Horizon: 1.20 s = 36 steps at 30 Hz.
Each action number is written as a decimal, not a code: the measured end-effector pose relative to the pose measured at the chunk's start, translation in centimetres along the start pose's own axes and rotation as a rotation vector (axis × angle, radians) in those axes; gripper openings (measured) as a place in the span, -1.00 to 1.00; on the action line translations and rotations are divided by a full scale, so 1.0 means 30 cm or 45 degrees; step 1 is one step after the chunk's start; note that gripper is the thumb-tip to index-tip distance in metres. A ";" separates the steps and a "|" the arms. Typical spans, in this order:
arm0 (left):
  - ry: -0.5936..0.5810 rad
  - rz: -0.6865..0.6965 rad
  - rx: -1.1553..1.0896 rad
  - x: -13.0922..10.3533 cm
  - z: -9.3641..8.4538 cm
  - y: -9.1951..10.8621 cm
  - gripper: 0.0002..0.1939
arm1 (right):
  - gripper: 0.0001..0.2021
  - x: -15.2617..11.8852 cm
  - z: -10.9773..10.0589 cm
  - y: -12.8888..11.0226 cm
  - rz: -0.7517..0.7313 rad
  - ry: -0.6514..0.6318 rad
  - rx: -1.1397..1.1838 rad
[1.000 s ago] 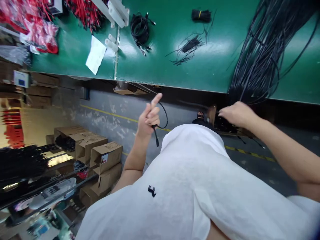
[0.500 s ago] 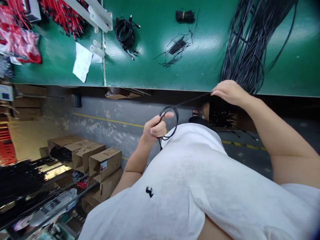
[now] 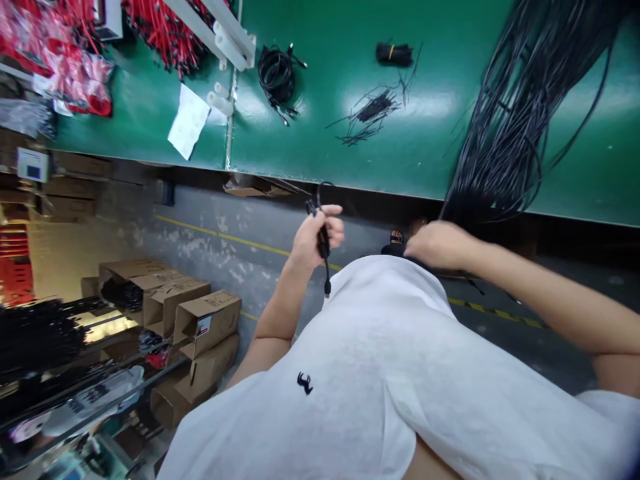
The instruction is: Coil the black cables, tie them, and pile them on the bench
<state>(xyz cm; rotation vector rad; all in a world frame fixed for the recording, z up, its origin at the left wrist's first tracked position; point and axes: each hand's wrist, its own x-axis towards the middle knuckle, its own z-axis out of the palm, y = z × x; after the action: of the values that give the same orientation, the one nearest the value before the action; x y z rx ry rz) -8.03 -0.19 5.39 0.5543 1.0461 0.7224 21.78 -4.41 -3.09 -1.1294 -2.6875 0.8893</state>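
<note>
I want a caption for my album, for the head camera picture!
A black cable in the left hand, beside a green table.

The cable in the left fingers is plain black. Beyond them, the table is green; ahead of the right fingers lies an all-black cable heap, and farther off a black bundle with a yellow band. Behind the fingers, the shirt is white with a black motif. Below the left fingers, the floor is grey, blotched whitish, with a yellow line.
</note>
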 end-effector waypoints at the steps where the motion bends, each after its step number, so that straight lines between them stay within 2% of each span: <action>1: -0.070 -0.046 0.078 0.016 0.006 -0.021 -0.70 | -0.63 0.031 0.005 -0.091 -0.195 -0.028 0.019; 3: -0.238 -0.174 0.250 0.029 0.019 -0.068 -0.68 | -0.58 0.088 -0.008 -0.215 -0.225 0.033 -0.013; 4: -0.345 -0.263 0.323 0.025 0.022 -0.087 -0.66 | -0.57 0.109 -0.026 -0.238 -0.157 0.089 -0.019; 6: -0.559 -0.442 0.376 0.003 0.022 -0.108 -0.62 | -0.59 0.131 -0.070 -0.208 -0.024 0.151 0.073; 8: -0.671 -0.541 0.265 -0.022 0.011 -0.104 -0.61 | -0.60 0.120 -0.101 -0.113 0.044 0.157 0.276; 9: -0.650 -0.541 0.164 -0.031 0.003 -0.094 -0.63 | -0.59 0.105 -0.106 -0.058 0.082 0.176 0.364; 11: -0.498 -0.487 -0.048 -0.041 -0.009 -0.073 -0.65 | -0.57 0.065 -0.097 0.034 0.193 0.252 0.437; 13: -0.358 -0.474 -0.178 -0.044 -0.014 -0.057 -0.61 | -0.57 0.031 -0.074 0.081 0.299 0.327 0.394; 15: -0.311 -0.503 -0.232 -0.046 -0.009 -0.050 -0.56 | -0.57 0.016 -0.054 0.077 0.324 0.336 0.356; 20: -0.365 -0.514 -0.259 -0.051 0.007 -0.043 -0.55 | -0.55 0.048 -0.059 -0.010 0.234 0.313 0.393; 23: -0.370 -0.581 -0.235 -0.061 -0.002 -0.046 -0.52 | -0.56 0.066 -0.054 0.010 0.224 0.322 0.395; 25: -0.331 -0.583 -0.228 -0.076 -0.020 -0.050 -0.54 | -0.56 0.048 -0.032 0.085 0.243 0.353 0.338; 27: -0.270 -0.485 -0.246 -0.098 -0.046 -0.048 -0.56 | -0.58 -0.005 0.001 0.202 0.333 0.385 0.213; 29: -0.207 -0.340 -0.260 -0.123 -0.074 -0.033 -0.56 | -0.59 -0.083 0.033 0.323 0.537 0.371 0.066; 31: -0.147 -0.212 -0.255 -0.141 -0.094 -0.002 -0.55 | -0.60 -0.157 0.054 0.397 0.731 0.268 -0.045; 33: -0.088 -0.122 -0.245 -0.143 -0.101 0.036 -0.51 | -0.59 -0.194 0.059 0.379 0.750 0.136 -0.154; 34: -0.062 -0.088 -0.243 -0.136 -0.099 0.052 -0.49 | -0.58 -0.194 0.055 0.332 0.668 0.089 -0.197; 36: -0.043 -0.066 -0.228 -0.107 -0.085 0.068 -0.45 | -0.55 -0.160 0.032 0.178 0.389 0.077 -0.212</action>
<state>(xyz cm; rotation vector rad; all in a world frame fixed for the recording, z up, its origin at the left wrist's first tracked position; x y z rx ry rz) -11.91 -1.12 7.66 0.3825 0.9503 0.7504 28.28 -5.15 -6.19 -1.6072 -2.6228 0.6604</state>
